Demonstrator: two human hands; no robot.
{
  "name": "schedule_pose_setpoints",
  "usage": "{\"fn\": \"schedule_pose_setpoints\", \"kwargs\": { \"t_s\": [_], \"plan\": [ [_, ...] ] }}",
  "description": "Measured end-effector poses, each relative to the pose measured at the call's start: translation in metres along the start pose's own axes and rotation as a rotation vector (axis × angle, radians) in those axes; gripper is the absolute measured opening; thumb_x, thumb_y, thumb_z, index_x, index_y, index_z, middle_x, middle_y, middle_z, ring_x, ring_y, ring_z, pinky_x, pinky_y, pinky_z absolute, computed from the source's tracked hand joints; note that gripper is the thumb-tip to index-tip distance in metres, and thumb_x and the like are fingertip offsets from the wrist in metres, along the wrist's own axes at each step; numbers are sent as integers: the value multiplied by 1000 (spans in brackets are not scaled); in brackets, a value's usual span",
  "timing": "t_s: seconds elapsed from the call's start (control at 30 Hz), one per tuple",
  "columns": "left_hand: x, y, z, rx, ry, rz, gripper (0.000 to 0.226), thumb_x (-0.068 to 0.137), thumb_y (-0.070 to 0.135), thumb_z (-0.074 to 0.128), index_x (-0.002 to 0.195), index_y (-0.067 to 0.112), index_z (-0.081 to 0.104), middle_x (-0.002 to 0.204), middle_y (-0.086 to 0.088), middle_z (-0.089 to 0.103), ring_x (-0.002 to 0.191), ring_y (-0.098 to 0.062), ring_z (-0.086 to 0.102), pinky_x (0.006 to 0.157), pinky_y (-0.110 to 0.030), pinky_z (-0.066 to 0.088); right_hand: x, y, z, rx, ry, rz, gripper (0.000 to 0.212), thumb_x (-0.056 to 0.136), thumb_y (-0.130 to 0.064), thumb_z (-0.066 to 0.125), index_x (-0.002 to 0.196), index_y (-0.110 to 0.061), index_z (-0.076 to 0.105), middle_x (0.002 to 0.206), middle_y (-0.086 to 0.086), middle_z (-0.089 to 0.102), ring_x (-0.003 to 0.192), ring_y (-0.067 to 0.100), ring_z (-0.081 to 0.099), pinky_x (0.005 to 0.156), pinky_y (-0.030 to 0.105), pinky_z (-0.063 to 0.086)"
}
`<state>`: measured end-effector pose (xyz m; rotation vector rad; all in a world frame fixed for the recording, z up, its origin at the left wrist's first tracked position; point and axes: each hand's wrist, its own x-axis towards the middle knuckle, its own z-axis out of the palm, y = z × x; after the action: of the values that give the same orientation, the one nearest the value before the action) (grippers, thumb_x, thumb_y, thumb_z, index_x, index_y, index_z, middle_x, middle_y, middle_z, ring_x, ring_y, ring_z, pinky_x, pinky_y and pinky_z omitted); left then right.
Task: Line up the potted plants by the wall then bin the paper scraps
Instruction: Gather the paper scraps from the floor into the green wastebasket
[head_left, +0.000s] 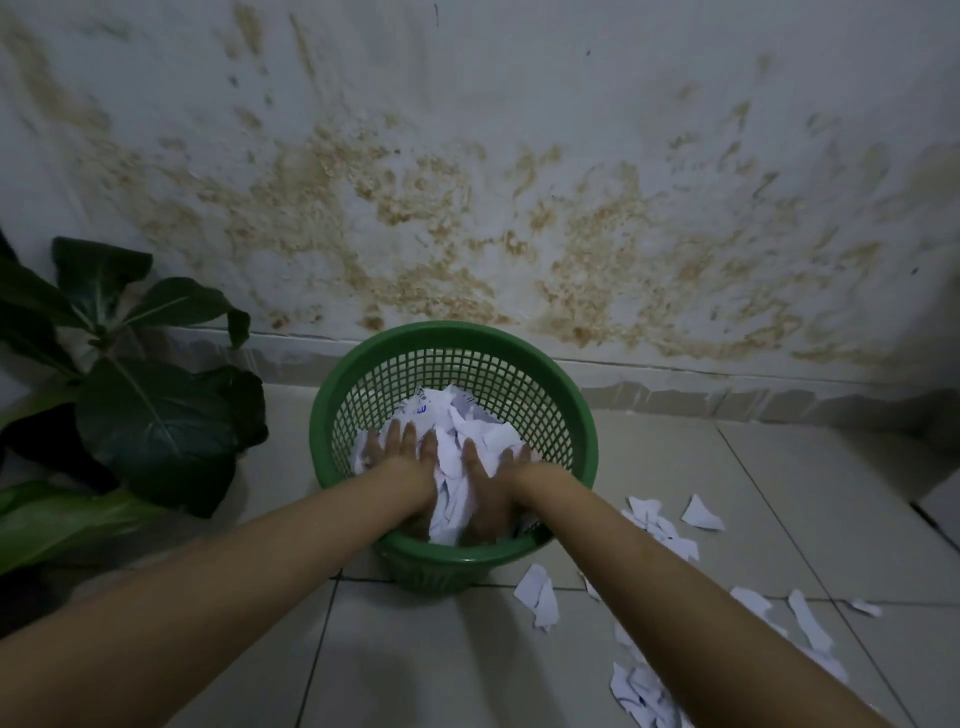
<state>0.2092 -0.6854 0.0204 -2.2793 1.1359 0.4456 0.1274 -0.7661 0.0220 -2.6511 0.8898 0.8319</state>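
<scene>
- Green mesh bin (571, 410) stands on the tiled floor (415, 665), close to the stained wall (467, 156).
- Both forearms reach over the bin's near rim; both hands are inside it.
- Left hand (400, 457): palm down, fingers straight and spread, resting flat on the heap of paper scraps in the bin (467, 415). Grip is spread; nothing is curled round or pinched.
- Right hand (493, 467): palm down, fingers straight and slightly apart, also lying on the paper heap. Its lower part sits in shadow near the rim. Grip is spread here too.
- A fold of white paper rises between the two hands.
- Some binned scraps carry blue print; it is too small to read.
- Loose scraps on the floor (670, 525) lie to the right of the bin, in a scatter running from beside the bin toward the near right edge of the view. One small cluster lies just in front of the bin's base.
- Potted plant (156, 415) with broad dark leaves stands left of the bin, by the wall; the pot itself is hidden under the leaves.
</scene>
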Motion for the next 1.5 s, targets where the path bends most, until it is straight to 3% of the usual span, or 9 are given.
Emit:
{"fn": "schedule_pose_setpoints", "kwargs": {
  "t_s": [0.13, 0.3, 0.57, 0.77, 0.93, 1.07, 1.27, 1.43, 1.5],
  "plan": [
    [-8, 11, 4, 34, 92, -27, 89, 96, 36, 43, 142, 1, -25, 150, -21, -30, 139, -41, -25, 111, -61, -3, -21, 0, -23, 205, -67, -83, 94, 87, -20, 47, 143, -27, -27, 155, 15, -24, 141, 41, -21, 116, 54, 0],
    [-13, 17, 15, 59, -4, -67, 96, 91, 45, 50, 146, 9, -20, 150, -21, -30, 138, -44, -22, 109, -66, 4, -34, 4, -33, 53, 36, -89, 95, 82, -8, 60, 148, -19, -8, 143, 23, 34, 125, 37, 43, 101, 43, 43],
    [-14, 25, 19, -26, 4, -154, 92, 93, 36, 51, 146, 5, -16, 155, -18, -17, 141, -46, -9, 111, -60, 11, -13, -14, 4, -201, 143, -82, 67, 87, -27, 60, 140, -7, 22, 143, 23, 32, 133, 36, 33, 108, 42, 32],
    [-12, 20, 5, -271, 19, -343, 87, 94, 47, 42, 146, 2, -12, 155, -17, -17, 143, -41, -10, 114, -55, 5, -31, -15, -8, -123, 60, -63, 91, 92, -46, 48, 148, -6, -12, 155, 26, -10, 142, 45, -10, 117, 49, 5],
    [-16, 14, 2, -179, -136, -194, 81, 93, 59, 29, 149, 7, 5, 156, -18, 7, 142, -42, 9, 115, -52, 15, -42, -26, -11, -184, 112, -72, 56, 98, -25, 40, 145, 1, 22, 153, 20, 23, 141, 36, 21, 116, 45, 17],
    [-18, 5, -1, -126, -167, 46, 52, 100, 34, 32, 139, 2, 37, 147, -12, 37, 137, -25, 35, 109, -28, 31, -40, -25, -18, -25, 11, -148, 53, 99, -25, 36, 146, -5, 22, 153, 14, 25, 139, 30, 27, 113, 38, 23],
    [-11, -13, -12, -258, -47, 131, 71, 96, 49, 30, 150, 16, -3, 159, -7, -4, 146, -26, 6, 120, -38, 11, -34, -25, -20, 79, 89, -149, 47, 98, -29, 39, 140, -6, 37, 144, 16, 40, 129, 29, 42, 106, 37, 34],
    [-10, -23, -24, -216, 198, 48, 65, 92, 57, 37, 142, 16, 34, 144, -9, 43, 127, -25, 46, 104, -34, 38, -44, -20, -35, 97, 292, -193, 44, 99, -26, 35, 138, -6, 38, 146, 16, 38, 129, 29, 41, 103, 36, 36],
    [-8, -24, -26, -266, 98, 145, 58, 95, 48, 36, 142, 13, 34, 146, -10, 40, 129, -27, 43, 104, -32, 36, -43, -21, -35, 90, 263, -198, 46, 100, -29, 29, 140, -8, 35, 147, 16, 37, 129, 31, 41, 103, 36, 35]
  ]
}}
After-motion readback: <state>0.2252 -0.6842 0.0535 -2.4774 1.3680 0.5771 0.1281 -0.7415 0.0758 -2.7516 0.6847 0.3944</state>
